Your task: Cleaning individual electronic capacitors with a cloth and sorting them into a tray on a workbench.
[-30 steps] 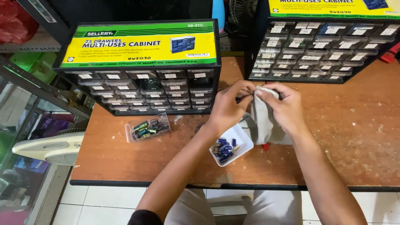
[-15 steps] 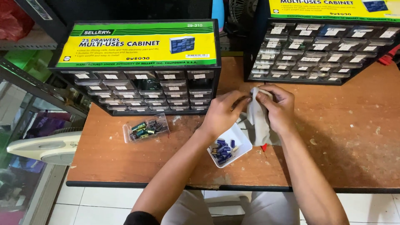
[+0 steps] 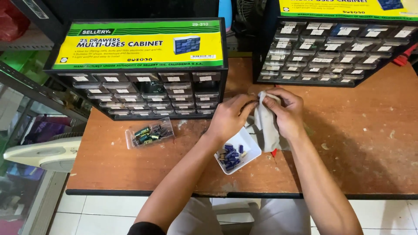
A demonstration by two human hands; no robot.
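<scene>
Between our two hands we hold a grey cloth (image 3: 266,124): left hand (image 3: 230,117) and right hand (image 3: 285,111) are both pinched on its top edge. Just below the left hand sits a white tray (image 3: 250,146) of blue capacitors (image 3: 230,156); farther left lies a clear tray (image 3: 148,132).

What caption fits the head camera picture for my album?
Both hands, left hand and right hand, pinch a grey cloth above a white tray of blue capacitors.

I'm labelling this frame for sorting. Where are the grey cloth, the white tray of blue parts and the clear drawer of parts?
grey cloth (image 3: 269,126), head view, middle of the hanging part.
white tray (image 3: 251,146), head view, bare inner floor.
clear drawer (image 3: 129,138), head view, left wall.
</scene>
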